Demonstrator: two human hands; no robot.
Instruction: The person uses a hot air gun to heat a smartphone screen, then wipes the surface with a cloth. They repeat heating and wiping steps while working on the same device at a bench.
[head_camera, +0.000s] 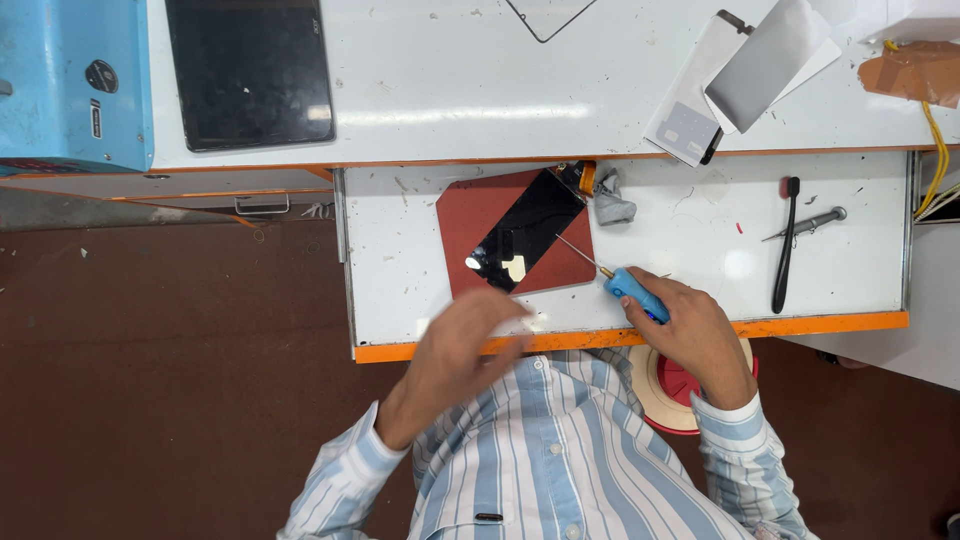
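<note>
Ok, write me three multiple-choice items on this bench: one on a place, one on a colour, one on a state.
1. Where does the black phone lie?
A. on the red mat
B. on the blue machine
C. on the floor

2. What colour is the handle of the tool in the right hand?
A. yellow
B. blue
C. green

3. What is the left hand holding?
A. a black brush
B. a grey cloth
C. nothing

Key:
1 A: the phone rests diagonally on the red mat on the white tray.
2 B: the grip jutting out of the right hand is light blue, with a thin metal tip.
3 C: the left hand is blurred at the tray's orange edge, with nothing in it.
</note>
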